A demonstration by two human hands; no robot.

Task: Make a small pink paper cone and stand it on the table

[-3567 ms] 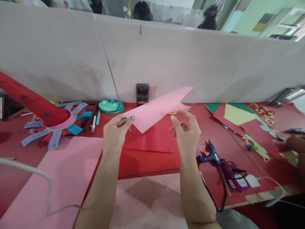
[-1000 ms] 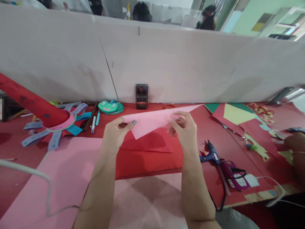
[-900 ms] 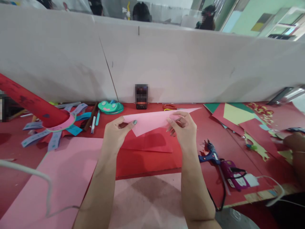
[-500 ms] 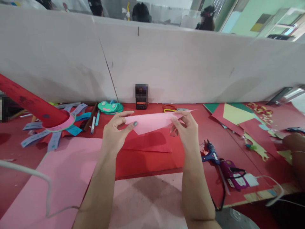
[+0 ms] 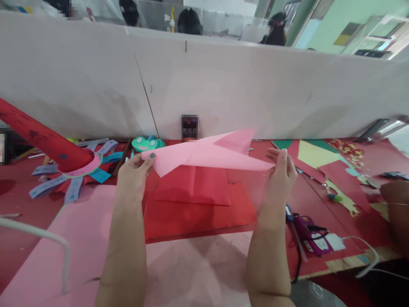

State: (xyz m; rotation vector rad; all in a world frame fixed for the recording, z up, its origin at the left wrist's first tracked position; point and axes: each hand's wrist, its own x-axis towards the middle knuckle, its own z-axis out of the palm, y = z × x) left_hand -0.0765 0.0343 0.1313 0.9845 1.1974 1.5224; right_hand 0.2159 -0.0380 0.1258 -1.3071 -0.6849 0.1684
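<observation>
Both hands hold a folded pink paper (image 5: 204, 154) in the air above a folded red sheet (image 5: 194, 185) that lies flat on the red table (image 5: 277, 215). Left hand (image 5: 134, 177) pinches the paper's left end, thumb on top, fingers closed on it. Right hand (image 5: 283, 172) is at the paper's right tip, fingers curled around that edge; it grips the tip, though the exact finger contact is partly hidden behind the paper. The paper stretches between the two hands, roughly level, with one flap sticking up toward the far side.

Left of the red sheet: a large pink sheet (image 5: 79, 243) on the table, a white cable (image 5: 47, 238) lying over it. Farther left of the red sheet, a red paper cone (image 5: 41, 138) with blue and purple paper strips (image 5: 73, 181) fanned under its base. Behind the red sheet, a green frog cutout (image 5: 145, 143) and a small dark device (image 5: 189, 127) against the white partition (image 5: 223, 85). Right of the red sheet: a purple glue gun (image 5: 308, 230) with a black cord, then coloured paper cutouts (image 5: 319, 155). Another person's arm (image 5: 396, 209) shows at the far right edge.
</observation>
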